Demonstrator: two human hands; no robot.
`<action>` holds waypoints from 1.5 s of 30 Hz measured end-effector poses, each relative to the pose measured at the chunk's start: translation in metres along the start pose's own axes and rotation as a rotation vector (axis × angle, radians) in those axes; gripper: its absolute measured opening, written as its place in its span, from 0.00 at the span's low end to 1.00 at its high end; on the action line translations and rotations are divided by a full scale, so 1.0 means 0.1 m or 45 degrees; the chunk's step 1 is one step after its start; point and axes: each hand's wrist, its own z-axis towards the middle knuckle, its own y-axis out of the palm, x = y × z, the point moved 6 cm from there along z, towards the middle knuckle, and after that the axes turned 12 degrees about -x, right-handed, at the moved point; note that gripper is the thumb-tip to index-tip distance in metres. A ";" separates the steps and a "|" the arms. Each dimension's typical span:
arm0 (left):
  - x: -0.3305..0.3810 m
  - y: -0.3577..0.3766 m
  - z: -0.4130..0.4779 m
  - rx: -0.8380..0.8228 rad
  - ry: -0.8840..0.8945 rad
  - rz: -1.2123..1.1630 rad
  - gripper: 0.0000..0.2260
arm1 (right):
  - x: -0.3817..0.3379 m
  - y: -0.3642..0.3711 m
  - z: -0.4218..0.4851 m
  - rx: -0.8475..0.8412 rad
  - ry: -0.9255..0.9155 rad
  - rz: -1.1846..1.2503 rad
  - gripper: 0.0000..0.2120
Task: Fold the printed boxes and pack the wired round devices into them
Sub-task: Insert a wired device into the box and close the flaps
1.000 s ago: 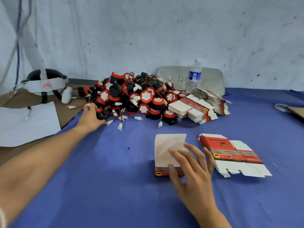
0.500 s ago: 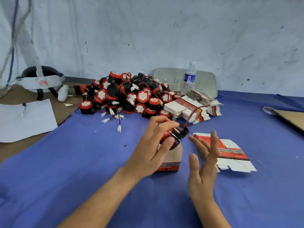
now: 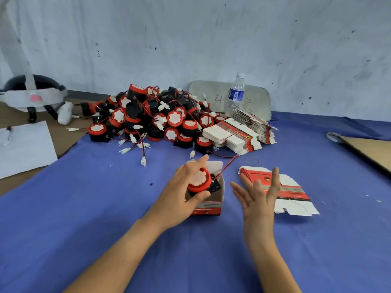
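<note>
My left hand grips a red and black round device at the open top of a folded printed box standing on the blue cloth. The device sits partly inside the box, and its red wire trails up and right to a white plug. My right hand hovers just right of the box, fingers spread, holding nothing. A small stack of flat printed boxes lies behind my right hand. A big pile of wired round devices sits at the back.
More flat boxes are stacked right of the pile, beside a water bottle. A white sheet of paper and a headset lie at the left. A brown board lies at the right edge.
My left hand took a device from the pile, carried it to the box and lowered it into the open top. My right hand lifted off the box and moved to its right.
</note>
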 end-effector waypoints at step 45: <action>0.11 0.16 -0.02 -0.227 -0.062 0.320 0.11 | -0.13 0.40 -0.24 -0.119 -0.296 -1.371 0.27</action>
